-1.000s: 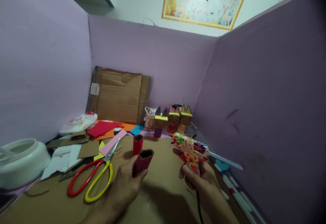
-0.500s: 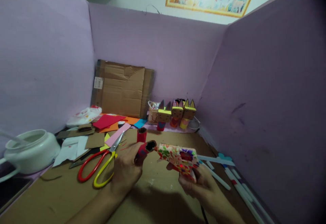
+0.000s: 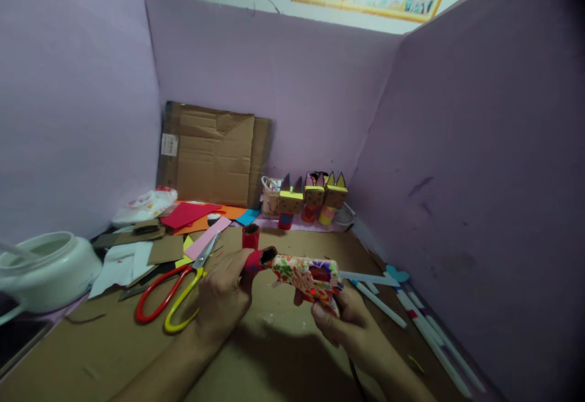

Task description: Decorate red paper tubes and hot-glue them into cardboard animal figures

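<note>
My left hand [image 3: 223,295] is closed round a red cardboard tube [image 3: 254,262], tilted so that its dark open end faces right. In my right hand [image 3: 351,323] is a floral-patterned hot glue gun [image 3: 304,275], gripped by its handle, with a small red light lit on its side. The nozzle end meets the rim of the tube's opening; whether it is inside cannot be made out. A pale glue stick [image 3: 370,278] sticks out behind the gun. Just beyond my left hand a second red tube [image 3: 250,237] stands upright.
Scissors [image 3: 183,292] with red and yellow handles lie left of my left hand. A white pot [image 3: 50,271] stands far left. Coloured paper [image 3: 189,214] and cardboard scraps lie behind. Cat-eared figures [image 3: 291,201] stand at the back. Glue sticks [image 3: 381,306] and markers [image 3: 429,329] lie right.
The glue gun has come closer to the held tube, its nozzle now at the opening's rim. The whole view has shifted slightly. Both hands keep their holds.
</note>
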Available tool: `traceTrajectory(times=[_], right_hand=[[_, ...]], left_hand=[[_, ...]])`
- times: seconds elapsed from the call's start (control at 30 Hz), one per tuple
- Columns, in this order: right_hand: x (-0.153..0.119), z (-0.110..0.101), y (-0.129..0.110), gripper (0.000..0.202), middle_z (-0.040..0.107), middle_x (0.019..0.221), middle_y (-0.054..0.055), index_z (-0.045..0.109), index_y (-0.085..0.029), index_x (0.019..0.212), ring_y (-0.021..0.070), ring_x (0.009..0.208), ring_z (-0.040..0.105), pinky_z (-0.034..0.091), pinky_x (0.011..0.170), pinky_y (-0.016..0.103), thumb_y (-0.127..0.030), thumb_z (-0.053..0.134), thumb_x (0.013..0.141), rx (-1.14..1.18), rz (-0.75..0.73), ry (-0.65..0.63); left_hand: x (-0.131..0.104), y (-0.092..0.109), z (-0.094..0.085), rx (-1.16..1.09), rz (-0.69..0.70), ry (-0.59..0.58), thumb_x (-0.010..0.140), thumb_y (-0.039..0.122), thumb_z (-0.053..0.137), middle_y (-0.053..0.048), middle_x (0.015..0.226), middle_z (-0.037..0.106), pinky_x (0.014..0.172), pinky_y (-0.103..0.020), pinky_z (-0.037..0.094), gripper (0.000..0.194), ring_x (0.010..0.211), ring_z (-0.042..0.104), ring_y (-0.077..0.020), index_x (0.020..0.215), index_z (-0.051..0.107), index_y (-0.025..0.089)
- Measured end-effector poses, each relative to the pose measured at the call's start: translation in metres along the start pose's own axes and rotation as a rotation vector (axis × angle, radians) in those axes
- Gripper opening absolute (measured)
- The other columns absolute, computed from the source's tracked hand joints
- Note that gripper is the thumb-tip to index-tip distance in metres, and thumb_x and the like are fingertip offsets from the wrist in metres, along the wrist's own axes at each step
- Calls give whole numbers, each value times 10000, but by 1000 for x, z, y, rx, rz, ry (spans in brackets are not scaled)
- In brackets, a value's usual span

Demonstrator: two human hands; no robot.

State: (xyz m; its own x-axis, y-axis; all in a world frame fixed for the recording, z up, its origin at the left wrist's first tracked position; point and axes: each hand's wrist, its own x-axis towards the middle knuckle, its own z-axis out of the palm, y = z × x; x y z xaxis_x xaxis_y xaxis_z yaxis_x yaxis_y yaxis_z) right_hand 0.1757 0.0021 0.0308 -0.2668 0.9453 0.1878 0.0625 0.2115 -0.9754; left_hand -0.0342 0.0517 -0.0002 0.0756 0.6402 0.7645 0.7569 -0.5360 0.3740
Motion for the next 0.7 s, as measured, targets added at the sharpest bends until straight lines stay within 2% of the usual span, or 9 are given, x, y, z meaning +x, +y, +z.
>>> traceTrajectory(times=[0.4, 0.57, 0.7], right_hand=[[2, 3, -7, 318, 369, 556, -55, 617, -166, 775, 67, 452, 297, 232, 405, 193, -483, 631, 750, -11, 16, 1], [2, 4, -10, 343, 373, 562, -53, 605, -167, 751, 69, 460, 289, 241, 416, 199, -506, 647, 721, -1, 31, 15], [2, 4, -11, 326, 369, 560, -53, 580, -171, 727, 73, 464, 297, 249, 427, 202, -491, 641, 724, 2, 37, 14]], left_hand=[[3, 2, -1, 11, 4, -22, 878, 273, 522, -69, 928, 722, 726, -283, 496, 197, 857, 667, -198, 1012, 642, 194], [3, 2, -1, 18, 17, 13, 873, 285, 535, -58, 887, 720, 718, -286, 495, 193, 834, 666, -197, 1008, 642, 197], [3, 3, -2, -4, 8, -18, 878, 291, 526, -61, 912, 719, 727, -283, 495, 195, 864, 665, -204, 1005, 642, 199]])
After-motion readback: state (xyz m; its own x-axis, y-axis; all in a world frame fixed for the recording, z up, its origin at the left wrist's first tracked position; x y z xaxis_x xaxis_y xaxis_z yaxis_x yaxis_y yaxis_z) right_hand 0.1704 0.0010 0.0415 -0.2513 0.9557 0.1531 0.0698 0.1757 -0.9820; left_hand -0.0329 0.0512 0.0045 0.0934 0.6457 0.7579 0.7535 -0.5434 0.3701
